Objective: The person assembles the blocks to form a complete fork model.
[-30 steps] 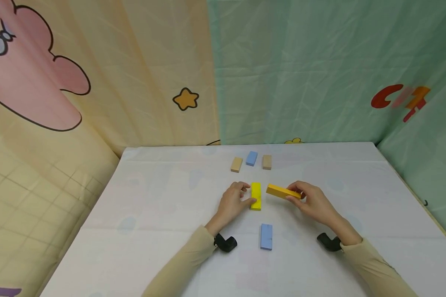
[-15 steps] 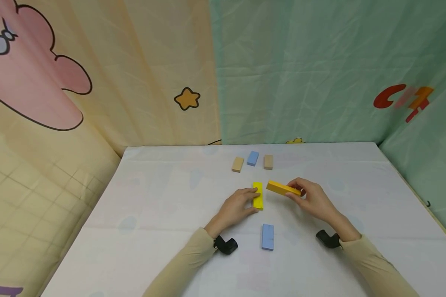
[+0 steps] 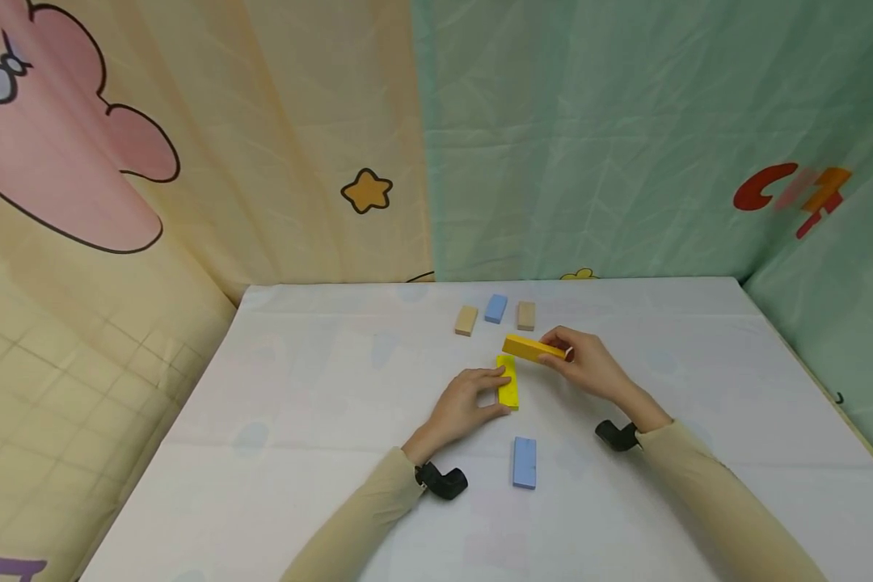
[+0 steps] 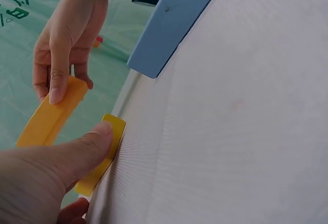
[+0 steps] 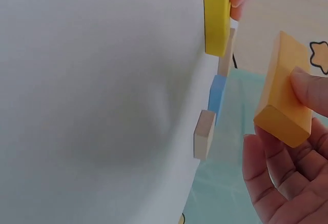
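A bright yellow block lies flat on the white table, lengthwise away from me. My left hand pinches it, with the thumb at its near end and fingertips over its far part. Just above and beyond it, my right hand holds an orange-yellow block by one end, raised off the table and pointing left. The right wrist view shows the thumb on one face of that orange-yellow block and fingers behind it. Nearer to me lies a blue block.
At the back of the table lie a tan block, a smaller-looking blue block and another tan block, spaced apart in a row. A patterned curtain stands behind the table.
My left fingers have moved from beside the yellow block onto it. My right hand has carried the orange-yellow block left and away from me, toward the yellow block's far end.
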Available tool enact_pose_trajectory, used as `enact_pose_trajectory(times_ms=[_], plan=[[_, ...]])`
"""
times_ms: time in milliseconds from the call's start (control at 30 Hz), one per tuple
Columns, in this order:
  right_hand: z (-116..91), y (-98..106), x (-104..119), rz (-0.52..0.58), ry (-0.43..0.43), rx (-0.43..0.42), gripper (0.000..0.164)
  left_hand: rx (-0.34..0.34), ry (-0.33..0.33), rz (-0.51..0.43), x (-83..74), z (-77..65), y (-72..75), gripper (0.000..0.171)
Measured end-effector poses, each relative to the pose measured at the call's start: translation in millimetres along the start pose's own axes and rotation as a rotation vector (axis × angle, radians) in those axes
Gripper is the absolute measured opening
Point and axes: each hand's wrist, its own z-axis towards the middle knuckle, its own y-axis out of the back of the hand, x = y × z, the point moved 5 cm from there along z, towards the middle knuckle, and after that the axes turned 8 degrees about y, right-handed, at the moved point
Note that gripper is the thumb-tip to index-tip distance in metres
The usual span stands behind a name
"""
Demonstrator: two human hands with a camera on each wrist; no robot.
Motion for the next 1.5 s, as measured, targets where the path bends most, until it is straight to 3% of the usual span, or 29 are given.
enact_pose_trajectory(times_ms=[533, 800, 967, 1133, 1333, 1500], plan=[[45, -37, -22, 0.088, -0.024, 0.085, 0.021, -0.014, 0.001, -0.075, 4.6, 0.9, -2.1, 0.048], [52, -41, -29, 0.085, -0.092, 0.155, 0.017, -0.011, 0.006, -0.080, 4.7, 0.7, -2.5, 0.048], [56, -40, -29, 0.028, -0.080, 0.158, 0.016, -0.012, 0.019, -0.082, 7.0, 2.0, -2.7, 0.048], [58, -38, -29, -0.044, -0.065, 0.161, 0.022, -0.011, 0.017, -0.083, 7.9, 4.0, -4.3, 0.047], [55, -39, -31, -0.025, -0.095, 0.217, 0.035, -0.012, 0.015, -0.081, 7.4, 3.8, -3.6, 0.047], [54, -40, -31, -0.035, -0.085, 0.241, 0.035, -0.017, 0.011, -0.081, 10.3, 3.5, -5.0, 0.047]])
